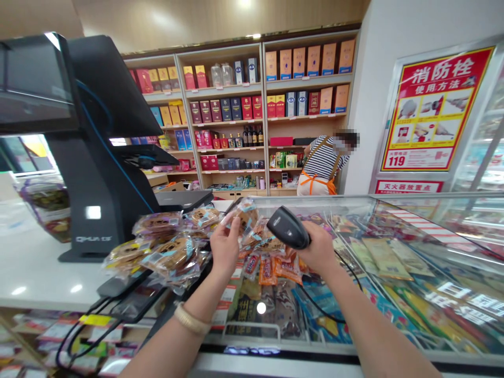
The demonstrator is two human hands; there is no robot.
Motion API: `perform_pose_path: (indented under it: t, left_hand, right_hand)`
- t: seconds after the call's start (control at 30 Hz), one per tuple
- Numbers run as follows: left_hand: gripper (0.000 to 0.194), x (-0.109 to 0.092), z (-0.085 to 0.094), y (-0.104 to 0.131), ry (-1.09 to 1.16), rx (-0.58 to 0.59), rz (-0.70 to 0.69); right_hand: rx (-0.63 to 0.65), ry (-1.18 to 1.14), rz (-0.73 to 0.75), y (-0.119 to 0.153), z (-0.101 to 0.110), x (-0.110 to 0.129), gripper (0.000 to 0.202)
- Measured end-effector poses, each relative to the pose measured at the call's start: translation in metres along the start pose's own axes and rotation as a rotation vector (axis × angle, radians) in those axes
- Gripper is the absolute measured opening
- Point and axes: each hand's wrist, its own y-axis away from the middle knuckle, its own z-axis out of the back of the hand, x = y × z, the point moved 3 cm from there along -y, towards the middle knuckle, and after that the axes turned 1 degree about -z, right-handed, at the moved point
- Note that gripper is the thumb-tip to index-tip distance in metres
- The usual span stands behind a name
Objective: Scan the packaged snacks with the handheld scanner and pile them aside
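My right hand grips a black barcode scanner, whose head points to the left. In my left hand is a packaged cookie, round and brown in clear wrap with a pale blue label, pinched between thumb and fingers. The scanner's head is just right of it, apart from it. More packaged cookies lie heaped left of my left hand. Beneath both hands are small orange-and-red snack packets, and the scanner's black cable curves below my right wrist.
A glass-topped freezer with bagged goods spreads under my arms. On the white counter stands a black checkout terminal, with a tied clear bag behind it. A person in a striped shirt bends near the shelves.
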Motion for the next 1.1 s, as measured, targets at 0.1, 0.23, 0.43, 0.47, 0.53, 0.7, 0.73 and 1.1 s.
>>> perform_pose_path:
  t: [0.1, 0.23, 0.43, 0.47, 0.53, 0.7, 0.73, 1.1]
  left_hand:
    - [0.029, 0.0, -0.02, 0.0, -0.175, 0.225, -0.276]
    - [0.026, 0.006, -0.046, 0.011, -0.469, 0.573, -0.483]
    - [0.041, 0.005, -0.057, 0.03, -0.802, 0.872, -0.478]
    - [0.046, 0.004, -0.055, 0.031, -0.825, 0.882, -0.456]
    - [0.055, 0.0, -0.048, 0.034, -0.853, 0.875, -0.433]
    - [0.055, -0.015, 0.0, 0.031, -0.879, 0.707, -0.507]
    - [0.051, -0.019, 0.014, 0.028, -0.894, 0.643, -0.528]
    - [0.062, -0.039, 0.132, -0.003, -1.534, 0.27, -0.244]
  right_hand:
    - [-0.218, -0.036, -0.049, 0.0, 0.011, -0.01, 0.012]
    - [-0.349, -0.031, -0.097, 0.0, 0.019, -0.015, 0.016]
    - [-0.279, -0.017, -0.024, -0.001, 0.014, -0.012, 0.009]
    - [-0.257, -0.017, -0.012, -0.001, 0.012, -0.012, 0.008]
    - [-0.215, -0.017, 0.002, -0.001, 0.01, -0.011, 0.01]
    - [-0.124, 0.002, 0.001, 0.0, 0.005, -0.011, 0.013]
    - [-0.115, 0.002, -0.001, 0.001, 0.004, -0.011, 0.013]
    - [-0.071, 0.015, 0.016, 0.003, 0.0, -0.009, 0.016]
